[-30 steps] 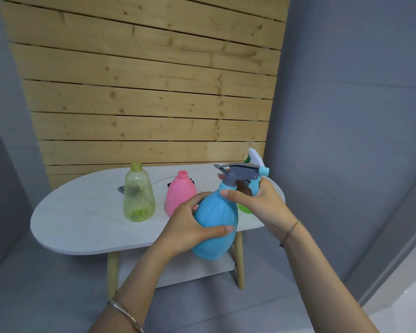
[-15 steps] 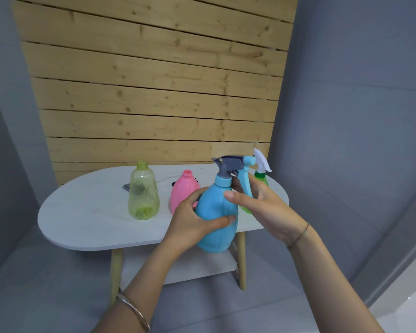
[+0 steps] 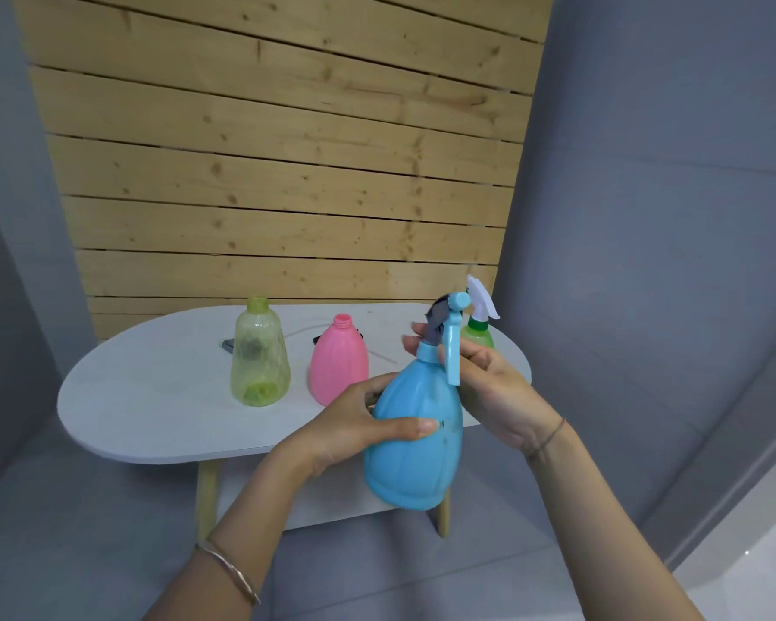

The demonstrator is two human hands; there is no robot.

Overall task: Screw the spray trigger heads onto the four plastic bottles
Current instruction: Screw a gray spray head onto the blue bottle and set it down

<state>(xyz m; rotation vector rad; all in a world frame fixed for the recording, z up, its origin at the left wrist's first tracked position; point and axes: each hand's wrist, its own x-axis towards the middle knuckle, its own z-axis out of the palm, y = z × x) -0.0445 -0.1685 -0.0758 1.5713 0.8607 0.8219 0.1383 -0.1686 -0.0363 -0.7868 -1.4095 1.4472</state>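
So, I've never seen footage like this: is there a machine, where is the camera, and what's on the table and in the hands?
No machine: these are a person's two bare hands. Every picture comes from one camera worn on the head, looking forward and down. The left hand grips the body of a blue bottle, held up in front of the white table. The right hand holds the spray trigger head at its neck. On the table stand a yellow-green bottle and a pink bottle, both with open necks, and a green bottle with a white trigger head on.
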